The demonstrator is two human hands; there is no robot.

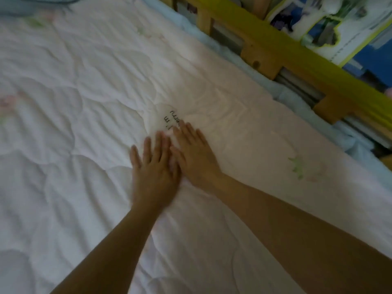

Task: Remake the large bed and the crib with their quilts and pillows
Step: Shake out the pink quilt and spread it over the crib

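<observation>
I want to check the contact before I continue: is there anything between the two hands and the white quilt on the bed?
Nothing visible does. The left hand and the right hand both lie flat, fingers straight, directly on the white quilt, side by side, just below some dark printed lettering.

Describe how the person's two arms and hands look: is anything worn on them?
Both forearms are bare, with no sleeves in view. The left hand and right hand wear no gloves. No ring, watch or bracelet shows, though the fingers are slightly blurred.
</observation>
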